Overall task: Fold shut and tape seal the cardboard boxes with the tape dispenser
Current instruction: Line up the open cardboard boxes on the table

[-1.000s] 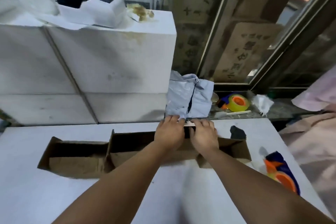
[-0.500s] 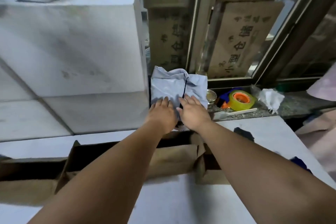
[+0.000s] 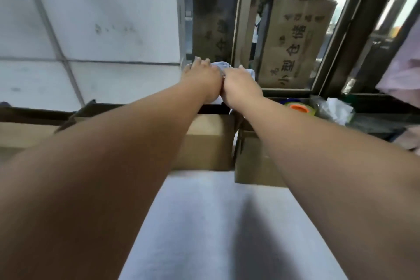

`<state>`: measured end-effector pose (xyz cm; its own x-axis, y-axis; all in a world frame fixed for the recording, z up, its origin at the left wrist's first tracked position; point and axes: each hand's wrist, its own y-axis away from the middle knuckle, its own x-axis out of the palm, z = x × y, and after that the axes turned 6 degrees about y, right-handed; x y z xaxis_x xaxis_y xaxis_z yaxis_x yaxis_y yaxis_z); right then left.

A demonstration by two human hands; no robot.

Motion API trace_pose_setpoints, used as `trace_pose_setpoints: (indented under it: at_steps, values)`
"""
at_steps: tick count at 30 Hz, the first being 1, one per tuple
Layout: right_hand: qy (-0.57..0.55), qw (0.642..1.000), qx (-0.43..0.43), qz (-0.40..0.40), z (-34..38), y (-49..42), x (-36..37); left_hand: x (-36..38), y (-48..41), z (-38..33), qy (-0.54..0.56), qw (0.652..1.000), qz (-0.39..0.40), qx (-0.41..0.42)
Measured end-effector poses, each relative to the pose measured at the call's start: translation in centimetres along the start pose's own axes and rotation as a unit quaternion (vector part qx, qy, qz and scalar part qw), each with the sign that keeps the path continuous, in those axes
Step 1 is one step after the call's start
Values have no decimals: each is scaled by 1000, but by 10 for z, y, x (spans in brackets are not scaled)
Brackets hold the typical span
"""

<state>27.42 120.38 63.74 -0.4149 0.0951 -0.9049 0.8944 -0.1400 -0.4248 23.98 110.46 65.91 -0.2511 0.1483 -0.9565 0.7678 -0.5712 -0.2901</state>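
Hands were both out past the boxes: left hand (image 3: 202,78) and right hand (image 3: 241,86) touching side by side on a pale grey bundle (image 3: 223,65) against the window frame (image 3: 238,29). Left fingers (image 3: 201,61) lay forward over it, only slightly bent. Right fingertips were hidden over its far side. Couldn't tell if either actually had a grip. Nothing else in them.

Cardboard boxes sat on the near side of the fingers, under the wrists and forearms: middle box (image 3: 204,141), right box (image 3: 252,159) just beside it, left box (image 3: 22,134) further off. Tops looked open and untaped. Tape roll (image 3: 297,108) was right of and below the right fingers, on the ledge (image 3: 375,120). Dispenser not in view.

Handling guess: empty corrugated, so light, stiff across the panels, folding only at the scores, and likely to skate on the white table (image 3: 227,223). Take the flaps at the free edge, mid-span, and pin the seam with one palm while taping.
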Motion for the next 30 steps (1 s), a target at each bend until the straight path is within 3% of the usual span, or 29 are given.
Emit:
trace_pose_setpoints:
  at_steps: [3,16,25,30]
  values:
    - [2,1000,-13,-18,-1,42,-23,-12,44,-17,15,1000,24,9]
    - [-3,997,-17,82,7,141,-70,-42,153,-65,44,997,48,-44]
    - [-95,988,30,116,27,194,-7,28,182,-68,45,995,84,-16]
    - [-70,993,45,88,15,223,24,70,193,-77,93,988,116,-33]
